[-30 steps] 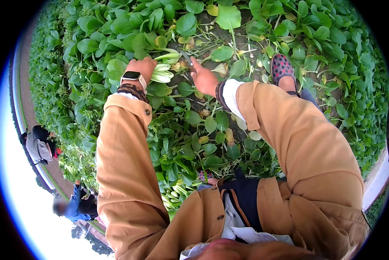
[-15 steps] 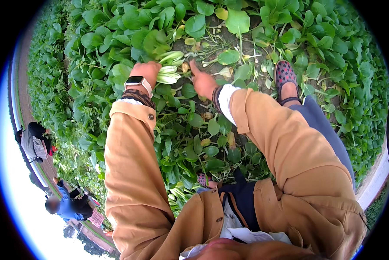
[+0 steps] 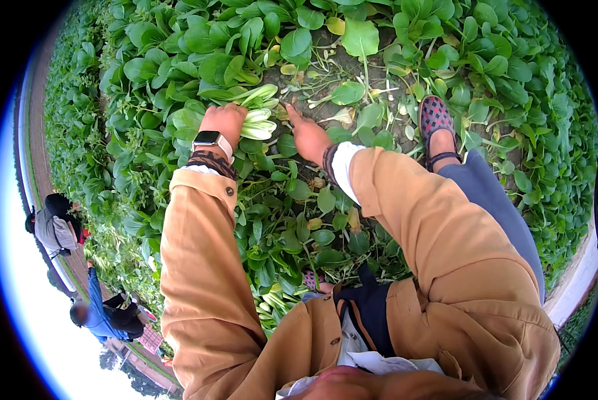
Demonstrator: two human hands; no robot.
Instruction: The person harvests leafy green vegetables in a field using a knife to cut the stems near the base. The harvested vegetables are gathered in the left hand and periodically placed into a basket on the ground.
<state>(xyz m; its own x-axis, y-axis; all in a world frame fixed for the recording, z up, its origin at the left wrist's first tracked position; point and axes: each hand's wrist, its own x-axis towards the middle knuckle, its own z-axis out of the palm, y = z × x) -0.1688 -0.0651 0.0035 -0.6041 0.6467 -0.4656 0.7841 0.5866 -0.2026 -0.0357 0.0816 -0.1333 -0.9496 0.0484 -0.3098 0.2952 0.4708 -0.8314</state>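
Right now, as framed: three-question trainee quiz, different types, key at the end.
1. True or false: a watch is worn on the left arm.
2. The left hand grips: (a) pale-stalked greens; (b) a bucket; (c) a hose.
3. Which hand is nearer the patterned shoe at upper right?

Key: 1. True. 2. a. 3. The right hand.

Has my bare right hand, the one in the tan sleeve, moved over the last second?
Yes, slightly to the left: your bare right hand now sits farther left of the rounded green leaf lying ahead and to its right.
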